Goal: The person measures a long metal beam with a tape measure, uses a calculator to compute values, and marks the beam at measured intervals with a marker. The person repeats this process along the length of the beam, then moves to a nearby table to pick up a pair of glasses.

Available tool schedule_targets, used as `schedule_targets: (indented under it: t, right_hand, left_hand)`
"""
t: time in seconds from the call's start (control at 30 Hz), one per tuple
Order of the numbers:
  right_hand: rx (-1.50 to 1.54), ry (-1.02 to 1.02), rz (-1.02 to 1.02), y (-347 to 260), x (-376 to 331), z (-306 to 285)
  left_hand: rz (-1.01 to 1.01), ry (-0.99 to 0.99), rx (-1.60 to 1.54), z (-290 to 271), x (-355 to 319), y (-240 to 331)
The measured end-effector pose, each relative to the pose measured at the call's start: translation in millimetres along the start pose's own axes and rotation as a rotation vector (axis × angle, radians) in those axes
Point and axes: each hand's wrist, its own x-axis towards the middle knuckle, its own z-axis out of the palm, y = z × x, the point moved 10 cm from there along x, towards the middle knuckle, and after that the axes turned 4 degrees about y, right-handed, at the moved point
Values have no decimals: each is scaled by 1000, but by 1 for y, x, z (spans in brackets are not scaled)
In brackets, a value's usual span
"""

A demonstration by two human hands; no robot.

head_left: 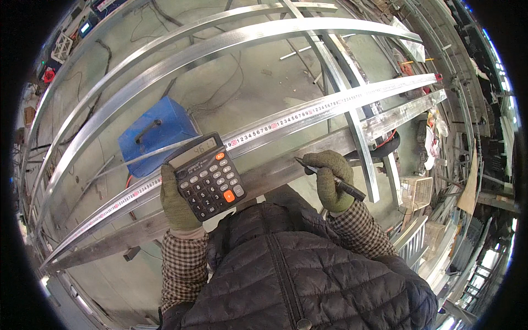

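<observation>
My left hand (179,206), in a green knit glove, grips the left side of a black desk calculator (208,179) with grey and orange keys and a lit-grey display. In my gloved right hand (333,179) is a black marker pen (347,190), its tip pointing up and left toward the calculator. Behind the calculator a tape measure's white blade (300,114) lies stretched along a metal bar, its red end at the far right. The calculator hides part of the blade.
Long shiny square metal tubes (236,41) run across the frame, with a crossing tube (360,154) at right. A blue box with a handle (154,135) stands beyond the calculator. A wire crate (416,192) sits at right. Cables trail over the floor.
</observation>
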Motion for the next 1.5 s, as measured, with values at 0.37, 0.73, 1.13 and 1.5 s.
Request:
schedule_targets:
  t: [0.37,0.73,1.13,1.5]
  right_hand:
    - [-7,-117,-31,25,43,30]
    - [-5,-40,-98,73,66,37]
    - [-60,-129,-142,78,67,42]
    - [-105,-104,-130,78,67,40]
  left_hand:
    - [27,154,44,-8,2,-19]
    - [38,223,147,-21,0,-37]
    - [69,209,69,-14,-4,-37]
    - [75,233,72,-23,-8,-36]
